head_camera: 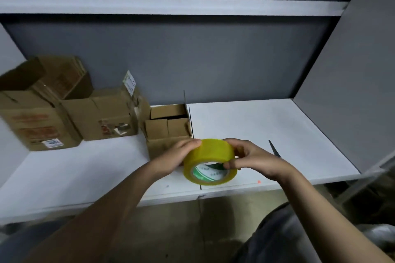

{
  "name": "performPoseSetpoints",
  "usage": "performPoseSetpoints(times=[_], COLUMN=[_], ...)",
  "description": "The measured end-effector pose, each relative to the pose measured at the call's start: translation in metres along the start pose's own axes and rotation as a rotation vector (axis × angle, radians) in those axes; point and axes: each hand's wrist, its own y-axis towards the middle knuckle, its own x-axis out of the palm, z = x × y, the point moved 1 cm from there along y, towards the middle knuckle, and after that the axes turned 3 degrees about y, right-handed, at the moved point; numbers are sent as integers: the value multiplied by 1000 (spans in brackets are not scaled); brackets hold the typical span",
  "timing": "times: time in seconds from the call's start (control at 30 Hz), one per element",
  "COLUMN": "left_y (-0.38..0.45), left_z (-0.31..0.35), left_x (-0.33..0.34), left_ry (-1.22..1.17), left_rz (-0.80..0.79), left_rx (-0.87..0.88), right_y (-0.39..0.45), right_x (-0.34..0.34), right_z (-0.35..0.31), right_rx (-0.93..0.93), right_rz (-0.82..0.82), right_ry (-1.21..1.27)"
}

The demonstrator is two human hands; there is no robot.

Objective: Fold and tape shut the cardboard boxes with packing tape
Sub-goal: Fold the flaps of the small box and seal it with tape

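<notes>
Holding the yellow packing tape roll (210, 161) in both hands, the person is keeping it just above the front edge of the white shelf board (267, 126), directly in front of the small open cardboard box (168, 126). In the head view, the left hand (177, 157) is cupping the roll's left side, fingers curled over the outer band with the tips lying on top; the right hand (251, 157) is pinching the right rim, thumb under and into the core, fingers together over the top. Judging by its look, the roll is light and rigid, being stiffened by the cardboard core, while the outer wrap is glossy and likely slippery; gripping through the core, as the right hand is doing, is probably the safest hold, leaving the left fingertips free to pick for the loose end, which is not discernible here. The tape itself is appearing translucent yellow, wide, with a green-and-white printed core facing the camera. The small box is standing with flaps up and interior dark, thin-walled and likely easy to dent, so pressing on flaps near the creases seems advisable. Scissors (274, 148) are lying on the shelf just right of the right hand. Larger printed cartons (64, 113) are sitting at the left, flaps open.
</notes>
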Motion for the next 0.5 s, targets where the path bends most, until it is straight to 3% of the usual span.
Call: performPoseSetpoints(times=[0.1,0.23,0.33,0.4,0.5], left_y=[-12,-23,-27,-31,-35], left_z=[-1,-2,0,1,2], left_x=[-19,-23,-12,-8,-3], left_ry=[-135,-88,-85,-118,-165], left_rz=[24,160,249,288,314], left_rx=[-35,85,190,210,208], right_y=[10,24,32,36,35], right_x=[6,22,48,63,72], right_z=[-10,-6,-4,-8,-12], right_rx=[-47,-202,-323,-300,-340], right_rz=[1,340,409,433,596], right_ry=[24,-99,-236,-178,-32])
